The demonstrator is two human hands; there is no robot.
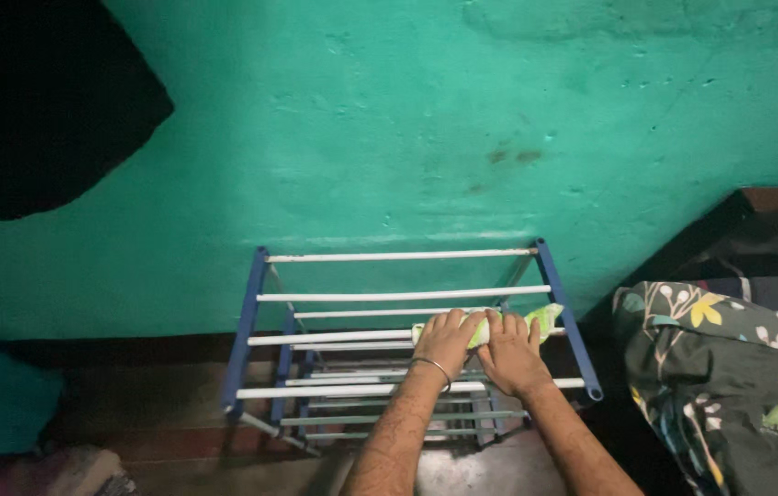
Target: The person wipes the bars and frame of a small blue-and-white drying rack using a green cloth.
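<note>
A: Item 1, hands?
B: Left hand (445, 341) and right hand (510, 351), side by side, palms down, fingers curled over a green-and-white cloth (508, 325) pressed on a white rail of the rack (244, 342).

A: Item 2, cloth?
B: Mostly hidden under the hands; 1 end shows at right.

A: Surroundings?
B: Green wall (426, 119) behind; floral bedding (729, 367), cut off at right; lower rails dim.

A home room is showing here. A floral quilt (720, 367) is lying beside a rod rack (407, 340) standing against a green wall (407, 119).
</note>
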